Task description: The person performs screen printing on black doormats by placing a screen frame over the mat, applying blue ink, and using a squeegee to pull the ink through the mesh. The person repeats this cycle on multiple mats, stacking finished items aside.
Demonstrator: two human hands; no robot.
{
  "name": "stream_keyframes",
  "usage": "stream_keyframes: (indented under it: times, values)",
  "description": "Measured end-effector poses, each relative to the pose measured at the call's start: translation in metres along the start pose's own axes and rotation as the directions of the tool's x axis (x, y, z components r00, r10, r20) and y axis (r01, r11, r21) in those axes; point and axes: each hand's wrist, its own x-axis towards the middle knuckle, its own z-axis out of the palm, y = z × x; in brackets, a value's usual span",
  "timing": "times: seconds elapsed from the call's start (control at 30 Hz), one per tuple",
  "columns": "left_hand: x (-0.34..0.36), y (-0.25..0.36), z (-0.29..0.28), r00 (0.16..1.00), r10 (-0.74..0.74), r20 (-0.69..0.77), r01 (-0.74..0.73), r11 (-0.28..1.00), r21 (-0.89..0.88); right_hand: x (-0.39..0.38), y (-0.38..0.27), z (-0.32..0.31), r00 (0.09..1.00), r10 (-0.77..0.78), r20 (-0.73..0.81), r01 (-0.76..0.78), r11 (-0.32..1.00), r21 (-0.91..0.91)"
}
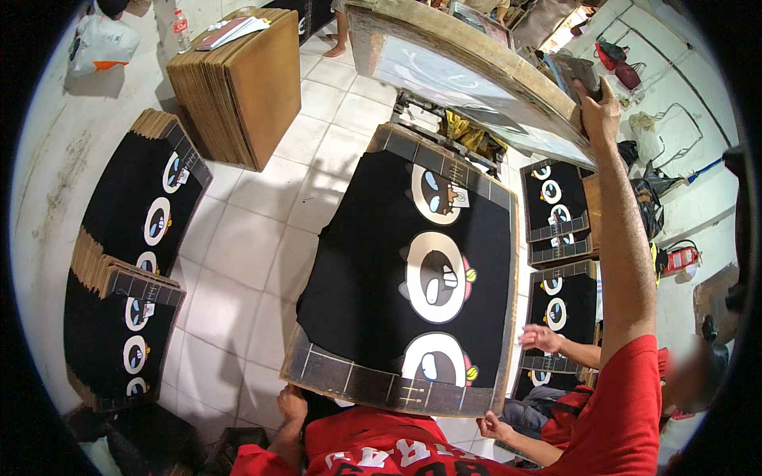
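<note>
My raised right arm reaches to the upper right, where my right hand [601, 113] is closed on the edge of a large wooden-framed printing screen [468, 67], tilted up. My left hand [292, 404], low in the picture, is closed at the near left corner of a dark printing board [341, 373]. Black fabric [357, 238] lies on this board, printed with large round cartoon faces [435, 278]. A co-worker's hand [494, 428] touches the board's near right corner. Their other hand [541, 339] is held out beside its right edge, fingers apart.
Boards with black printed fabric [119, 206] lean in stacks at the left; more [556, 301] stand at the right. A tall stack of brown boards [246, 87] bears papers and a bottle [181, 32]. A fire extinguisher [681, 259] hangs at the right wall. White tiles [238, 238] cover the floor.
</note>
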Motion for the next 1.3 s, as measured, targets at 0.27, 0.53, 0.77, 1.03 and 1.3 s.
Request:
stream_keyframes:
  times: [0.27, 0.53, 0.77, 1.03, 1.3]
  values:
    - [-0.005, -0.016, -0.015, 0.905, -0.426, 0.014, 0.418, 0.881, -0.220, -0.016, -0.003, 0.001, 0.993, -0.078, 0.094, 0.067, 0.991, 0.115]
    - [0.100, 0.051, -0.124, 0.846, -0.117, -0.521, 0.231, 0.960, 0.159, 0.000, 0.012, 0.013, 0.997, 0.009, 0.073, -0.005, 0.999, -0.048]
    - [0.144, 0.077, -0.346, 0.809, -0.168, -0.564, 0.326, 0.925, 0.193, 0.003, 0.009, 0.008, 0.996, 0.030, 0.087, -0.027, 0.999, -0.040]
    - [0.033, 0.004, -0.678, 0.697, -0.195, -0.691, 0.085, 0.978, -0.191, 0.007, 0.010, 0.015, 0.991, 0.084, 0.104, -0.079, 0.996, -0.048]
    - [-0.011, -0.105, -0.608, 0.581, -0.492, -0.649, 0.003, 0.798, -0.603, 0.005, 0.010, 0.018, 0.995, 0.055, 0.083, -0.053, 0.998, -0.020]
